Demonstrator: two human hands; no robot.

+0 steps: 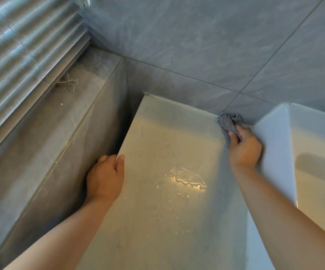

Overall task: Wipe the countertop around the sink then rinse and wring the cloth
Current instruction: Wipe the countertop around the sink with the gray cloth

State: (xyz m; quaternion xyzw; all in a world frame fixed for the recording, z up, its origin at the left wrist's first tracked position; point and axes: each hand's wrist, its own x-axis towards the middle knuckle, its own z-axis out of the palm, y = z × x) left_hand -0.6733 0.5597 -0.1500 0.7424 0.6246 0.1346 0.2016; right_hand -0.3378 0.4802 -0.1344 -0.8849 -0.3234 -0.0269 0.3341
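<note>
A pale countertop [157,145] fills the middle of the view, with a shiny wet patch [185,181] near its centre. My right hand [244,149] presses a crumpled grey cloth [228,121] onto the countertop's far right corner, where it meets the tiled wall and the white sink [270,133]. My left hand [105,176] grips the countertop's left edge, thumb on top and fingers curled over the side.
Grey marble-look wall tiles [196,45] rise behind the countertop. To the left, a tiled ledge [46,117] sits under closed window blinds [21,45], with a loose blind cord [70,83] lying on it. The sink basin opens at the right.
</note>
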